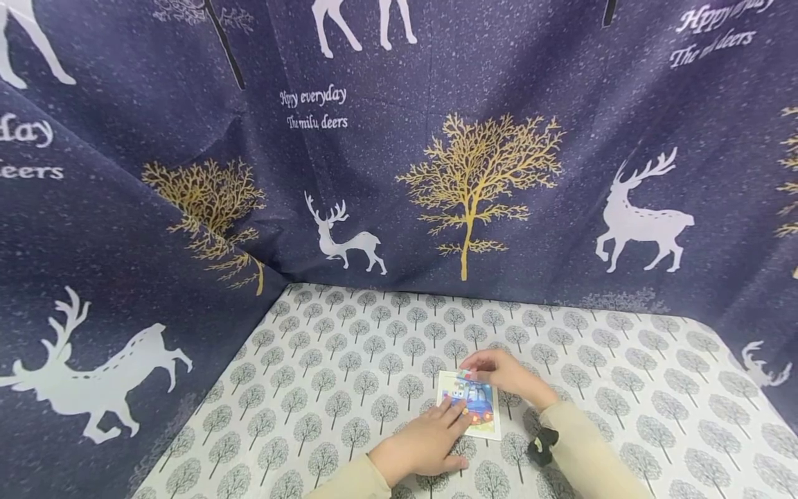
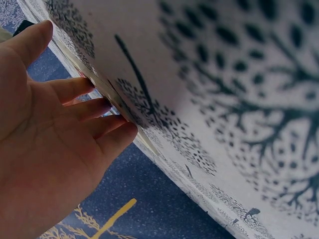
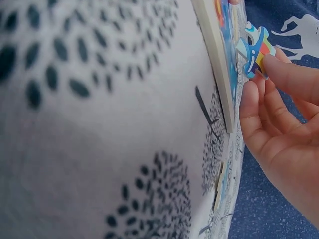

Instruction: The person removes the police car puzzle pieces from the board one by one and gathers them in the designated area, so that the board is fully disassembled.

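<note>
A small picture puzzle board with a blue cartoon vehicle and a pale border lies flat on the tree-print cloth. My left hand rests its outstretched fingers on the board's lower left part; in the left wrist view those fingers lie along the board's edge. At the board's top edge is my right hand. Between thumb and fingertips it pinches a colourful puzzle piece, blue with red and yellow, tilted up just above the board. The fingers cover part of the picture.
In the right wrist view, another thin, flat piece lies on the cloth past the board's corner. A black band sits on the right sleeve. Dark blue deer-print curtains hang behind and to the left of the table.
</note>
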